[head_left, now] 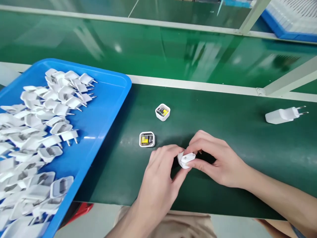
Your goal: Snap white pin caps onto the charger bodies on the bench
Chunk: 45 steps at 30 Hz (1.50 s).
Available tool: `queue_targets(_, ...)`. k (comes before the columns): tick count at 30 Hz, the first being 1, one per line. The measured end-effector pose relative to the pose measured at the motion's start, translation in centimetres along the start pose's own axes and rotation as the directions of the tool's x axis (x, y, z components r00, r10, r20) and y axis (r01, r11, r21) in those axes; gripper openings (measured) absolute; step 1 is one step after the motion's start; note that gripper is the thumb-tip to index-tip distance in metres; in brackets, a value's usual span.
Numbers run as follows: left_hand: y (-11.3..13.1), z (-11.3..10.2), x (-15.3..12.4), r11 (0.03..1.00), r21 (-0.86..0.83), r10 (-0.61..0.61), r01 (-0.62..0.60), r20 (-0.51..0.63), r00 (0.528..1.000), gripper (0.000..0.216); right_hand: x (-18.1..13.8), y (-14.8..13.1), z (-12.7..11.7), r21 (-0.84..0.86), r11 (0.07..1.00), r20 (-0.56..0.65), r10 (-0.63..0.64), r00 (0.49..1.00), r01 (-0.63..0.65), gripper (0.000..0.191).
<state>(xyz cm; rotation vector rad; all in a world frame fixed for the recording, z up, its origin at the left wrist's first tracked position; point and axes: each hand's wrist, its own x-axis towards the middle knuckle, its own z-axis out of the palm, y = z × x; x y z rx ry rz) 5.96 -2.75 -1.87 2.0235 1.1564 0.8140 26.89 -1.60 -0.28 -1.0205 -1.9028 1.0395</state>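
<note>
My left hand (162, 172) and my right hand (218, 158) meet over the dark green table, both pinched on one small white charger plug part (186, 159). Fingers of both hands wrap its sides, so most of it is hidden. Just left of my hands stand two open white charger housings with yellow components inside, one close by (147, 139) and one farther back (162, 112).
A blue tray (106, 109) heaped with several white plug caps fills the left side and overhangs the table's near edge. An assembled white charger (284, 114) with two pins lies at the far right. A green conveyor belt (158, 46) runs behind a white rail.
</note>
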Motion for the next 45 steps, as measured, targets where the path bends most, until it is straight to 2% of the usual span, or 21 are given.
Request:
queue_targets(6, 0.2, -0.1, 0.1, 0.999, -0.039, -0.005, 0.005, 0.006, 1.0, 0.024, -0.2, -0.6, 0.1, -0.025, 0.999, -0.001, 0.03, 1.0, -0.03, 0.007)
queue_targets(11, 0.3, -0.3, 0.1, 0.998, -0.059, -0.012, 0.014, 0.033, 0.999, 0.024, -0.1, -1.2, 0.2, -0.017, 0.99, 0.029, 0.142, 0.989, -0.142, 0.004)
queue_targets(17, 0.2, -0.5, 0.2, 0.999, -0.041, 0.007, -0.004, 0.053, 0.999, 0.024, -0.5, -1.6, 0.7, -0.19, 0.979, 0.008, 0.082, 0.997, -0.079, 0.009)
queue_targets(22, 0.2, 0.0, 0.0, 1.0, -0.018, 0.025, -0.025, 0.024, 0.999, 0.022, -0.7, -1.7, 0.9, -0.27, 0.961, 0.028, 0.065, 0.997, -0.055, 0.009)
queue_targets(26, 0.0, 0.1, 0.2, 0.999, -0.012, 0.043, -0.043, 0.012, 0.999, 0.019, -0.5, -1.6, 1.2, -0.362, 0.932, 0.005, -0.005, 1.0, 0.007, 0.012)
queue_targets(28, -0.2, 0.1, 0.4, 1.0, -0.012, 0.021, -0.02, 0.024, 0.999, 0.018, -0.4, -1.2, 1.1, -0.344, 0.939, -0.013, -0.008, 1.0, 0.003, 0.013)
queue_targets(31, -0.4, 0.3, 0.5, 1.0, 0.0, -0.019, 0.019, 0.014, 1.0, 0.022, -0.2, 0.0, 0.5, -0.205, 0.972, -0.051, 0.105, 0.993, -0.113, 0.021)
queue_targets(34, 0.3, -0.2, -0.3, 1.0, 0.006, -0.024, 0.024, 0.0, 1.0, 0.045, 0.1, 1.4, -0.4, 0.005, 0.975, -0.128, 0.223, 0.966, -0.224, 0.04)
queue_targets(36, 1.2, -1.9, -1.5, 0.998, 0.067, -0.001, -0.002, 0.041, 0.999, 0.06, 0.3, 1.9, -0.7, 0.107, 0.965, -0.162, 0.253, 0.954, -0.238, 0.046)
queue_targets(37, 1.5, -3.4, -2.2, 0.99, 0.139, 0.026, -0.034, 0.06, 0.998, 0.06, 0.3, 2.0, -0.8, 0.133, 0.963, -0.171, 0.257, 0.951, -0.236, 0.047)
queue_targets(39, 1.6, -7.3, -3.5, 0.931, 0.356, 0.069, -0.085, 0.059, 0.996, 0.046, 0.3, 1.8, -1.0, 0.112, 0.966, -0.196, 0.25, 0.948, -0.231, 0.048)
queue_targets(40, 1.3, -9.6, -3.9, 0.876, 0.476, 0.08, -0.081, 0.023, 0.997, 0.038, 0.2, 1.7, -1.1, 0.074, 0.971, -0.225, 0.24, 0.944, -0.229, 0.047)
queue_targets(43, -0.5, -16.6, -4.4, 0.676, 0.731, -0.035, 0.09, -0.09, 0.995, 0.036, -0.4, 2.5, -2.4, -0.125, 0.953, -0.375, 0.212, 0.902, -0.276, 0.045)
queue_targets(45, -1.9, -20.2, -4.5, 0.576, 0.802, -0.157, 0.159, -0.082, 0.984, 0.035, -0.5, 4.4, -3.9, -0.237, 0.911, -0.501, 0.184, 0.846, -0.339, 0.044)
